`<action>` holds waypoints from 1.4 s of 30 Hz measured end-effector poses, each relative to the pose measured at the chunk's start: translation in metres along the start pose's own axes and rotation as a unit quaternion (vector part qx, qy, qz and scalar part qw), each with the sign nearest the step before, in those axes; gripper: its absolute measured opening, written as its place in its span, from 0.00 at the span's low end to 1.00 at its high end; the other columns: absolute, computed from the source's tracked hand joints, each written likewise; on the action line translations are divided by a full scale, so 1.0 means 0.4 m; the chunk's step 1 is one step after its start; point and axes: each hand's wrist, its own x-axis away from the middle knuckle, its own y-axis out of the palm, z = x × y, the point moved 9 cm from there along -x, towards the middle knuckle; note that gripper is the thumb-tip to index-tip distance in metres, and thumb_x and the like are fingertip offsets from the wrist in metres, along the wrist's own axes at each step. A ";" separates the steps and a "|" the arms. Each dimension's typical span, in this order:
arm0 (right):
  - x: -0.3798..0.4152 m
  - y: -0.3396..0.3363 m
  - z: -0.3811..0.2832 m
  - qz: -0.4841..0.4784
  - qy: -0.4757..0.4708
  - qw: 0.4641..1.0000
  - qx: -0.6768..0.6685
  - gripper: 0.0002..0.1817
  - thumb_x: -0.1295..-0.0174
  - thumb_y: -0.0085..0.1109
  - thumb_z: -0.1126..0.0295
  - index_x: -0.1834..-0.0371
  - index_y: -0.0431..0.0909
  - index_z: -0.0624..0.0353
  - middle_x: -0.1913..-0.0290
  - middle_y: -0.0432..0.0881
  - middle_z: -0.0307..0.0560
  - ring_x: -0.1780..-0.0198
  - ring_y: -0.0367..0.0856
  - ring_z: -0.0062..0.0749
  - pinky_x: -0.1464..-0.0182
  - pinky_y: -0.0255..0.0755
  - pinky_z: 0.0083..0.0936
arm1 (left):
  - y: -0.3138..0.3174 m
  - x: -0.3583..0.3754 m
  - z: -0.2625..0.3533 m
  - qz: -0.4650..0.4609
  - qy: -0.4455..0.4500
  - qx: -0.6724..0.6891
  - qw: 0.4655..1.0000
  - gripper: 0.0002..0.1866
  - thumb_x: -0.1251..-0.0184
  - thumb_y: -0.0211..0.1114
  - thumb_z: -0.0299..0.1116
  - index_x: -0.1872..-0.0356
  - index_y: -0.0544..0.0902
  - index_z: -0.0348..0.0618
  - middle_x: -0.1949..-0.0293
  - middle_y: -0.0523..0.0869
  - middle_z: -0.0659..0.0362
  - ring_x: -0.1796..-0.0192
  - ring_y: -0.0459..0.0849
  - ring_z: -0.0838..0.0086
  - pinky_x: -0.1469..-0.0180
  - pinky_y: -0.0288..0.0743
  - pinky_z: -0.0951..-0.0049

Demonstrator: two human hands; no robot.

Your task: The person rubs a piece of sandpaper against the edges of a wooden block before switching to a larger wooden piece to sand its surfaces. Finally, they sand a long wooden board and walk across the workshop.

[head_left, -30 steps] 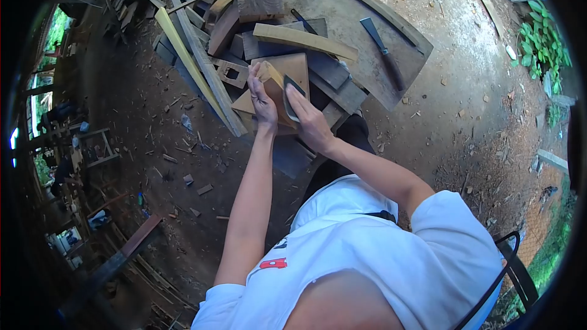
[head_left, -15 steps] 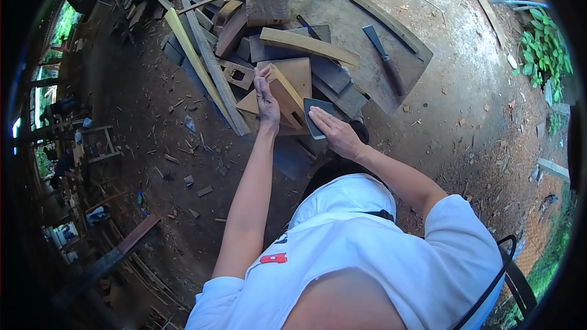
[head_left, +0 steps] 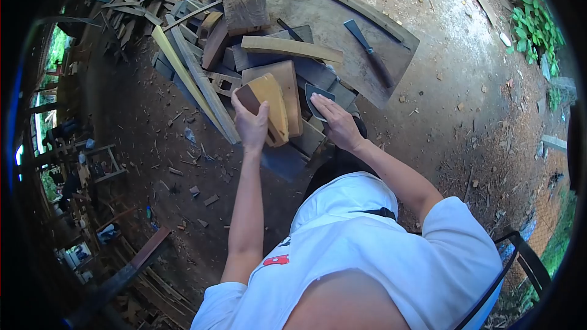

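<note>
My left hand (head_left: 249, 125) grips a wooden block (head_left: 272, 105) by its left side, thumb on the near face and fingers behind it. The block has a yellowish face and a dark brown one, and it is tilted above a flat brown board (head_left: 293, 95). To its right, my right hand (head_left: 338, 123) holds a dark sheet of sandpaper (head_left: 312, 99), fingers laid flat over it. A gap separates the sandpaper from the block.
Beyond my hands lies a pile of planks and offcuts, with a thick block (head_left: 246, 12) and a curved light piece (head_left: 292, 47) on top. A long-handled chisel (head_left: 370, 55) rests on a wide board (head_left: 348, 9). Wood chips litter the dirt floor (head_left: 422, 128).
My left hand has turned the block so its broad yellow face shows, and has shifted left. The sandpaper has come away from the block. The view has moved slightly.
</note>
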 end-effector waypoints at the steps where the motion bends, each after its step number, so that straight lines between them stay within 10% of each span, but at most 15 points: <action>1: -0.008 -0.016 -0.002 0.020 0.016 0.999 -0.020 0.34 0.49 0.55 0.83 0.32 0.66 0.64 0.33 0.71 0.56 0.31 0.69 0.46 0.30 0.65 0.35 | -0.023 0.002 0.025 -0.006 0.015 -0.002 1.000 0.37 0.41 0.68 0.36 0.32 0.61 0.38 0.51 0.83 0.41 0.47 0.84 0.51 0.44 0.75 0.58; 10: -0.090 0.011 -0.065 0.016 0.001 0.989 -0.148 0.27 0.37 0.54 0.79 0.32 0.68 0.58 0.34 0.73 0.53 0.32 0.71 0.46 0.31 0.67 0.35 | -0.004 -0.112 0.048 -0.245 -0.069 0.007 0.967 0.28 0.40 0.67 0.40 0.43 0.73 0.34 0.55 0.83 0.50 0.57 0.86 0.68 0.59 0.80 0.68; 16: -0.109 0.088 0.023 0.021 0.146 0.963 -0.224 0.23 0.29 0.49 0.73 0.31 0.68 0.54 0.38 0.77 0.56 0.36 0.75 0.48 0.36 0.69 0.33 | 0.117 -0.211 -0.005 -0.273 -0.148 -0.173 0.935 0.38 0.43 0.63 0.54 0.40 0.72 0.30 0.48 0.83 0.41 0.45 0.83 0.54 0.43 0.74 0.64; 21: -0.132 0.089 0.009 0.064 0.144 0.960 -0.233 0.21 0.30 0.50 0.70 0.34 0.70 0.57 0.38 0.77 0.57 0.38 0.75 0.51 0.37 0.70 0.37 | 0.063 -0.220 -0.033 -0.192 -0.101 0.041 0.975 0.50 0.38 0.56 0.67 0.25 0.57 0.38 0.30 0.66 0.37 0.29 0.68 0.53 0.29 0.60 0.64; 24: -0.140 0.099 0.013 0.090 0.134 0.959 -0.235 0.22 0.30 0.51 0.70 0.32 0.69 0.55 0.37 0.76 0.57 0.37 0.75 0.50 0.37 0.69 0.36 | 0.011 -0.107 0.093 -0.242 -0.127 0.231 0.934 0.50 0.38 0.63 0.61 0.24 0.52 0.40 0.25 0.56 0.40 0.25 0.61 0.54 0.27 0.55 0.61; 26: -0.150 0.090 -0.001 0.093 0.135 0.961 -0.222 0.21 0.30 0.51 0.70 0.34 0.70 0.57 0.39 0.77 0.58 0.39 0.76 0.51 0.38 0.71 0.37 | -0.003 -0.050 0.181 -0.305 0.158 -0.070 0.937 0.50 0.40 0.72 0.46 0.23 0.52 0.41 0.23 0.50 0.41 0.24 0.58 0.55 0.26 0.54 0.59; 29: -0.180 0.097 -0.006 0.040 0.255 0.943 -0.211 0.20 0.31 0.51 0.72 0.36 0.72 0.60 0.43 0.79 0.61 0.42 0.79 0.53 0.41 0.74 0.38 | 0.009 -0.082 0.118 -0.260 0.101 0.000 0.960 0.47 0.46 0.75 0.30 0.26 0.58 0.38 0.26 0.58 0.40 0.26 0.63 0.56 0.28 0.59 0.63; 31: -0.222 0.012 -0.117 0.090 0.173 0.957 -0.214 0.21 0.33 0.52 0.74 0.36 0.71 0.60 0.43 0.78 0.62 0.41 0.77 0.53 0.39 0.73 0.38 | 0.005 -0.108 0.078 -0.232 0.044 0.053 0.970 0.40 0.45 0.72 0.23 0.30 0.64 0.34 0.30 0.67 0.40 0.28 0.67 0.57 0.30 0.64 0.66; 38: -0.218 0.010 -0.107 0.152 0.062 0.965 -0.203 0.26 0.40 0.50 0.83 0.36 0.71 0.61 0.41 0.76 0.65 0.38 0.75 0.54 0.38 0.72 0.38 | 0.000 -0.113 0.076 -0.229 0.001 0.071 0.971 0.40 0.46 0.71 0.22 0.30 0.63 0.32 0.30 0.67 0.40 0.28 0.67 0.56 0.29 0.62 0.65; 40: -0.203 0.101 0.003 0.012 0.241 0.946 -0.217 0.23 0.38 0.49 0.82 0.38 0.72 0.63 0.44 0.78 0.66 0.41 0.76 0.56 0.42 0.73 0.39 | 0.001 -0.107 0.065 -0.222 0.025 0.053 0.973 0.41 0.47 0.71 0.22 0.30 0.63 0.32 0.30 0.66 0.40 0.26 0.63 0.55 0.28 0.60 0.65; 42: -0.220 0.087 -0.019 0.028 0.222 0.953 -0.204 0.21 0.37 0.49 0.80 0.39 0.73 0.63 0.46 0.78 0.67 0.43 0.78 0.57 0.44 0.73 0.39 | 0.003 -0.108 0.077 -0.200 0.085 0.038 0.975 0.41 0.48 0.71 0.21 0.30 0.63 0.31 0.30 0.66 0.38 0.25 0.61 0.54 0.27 0.58 0.65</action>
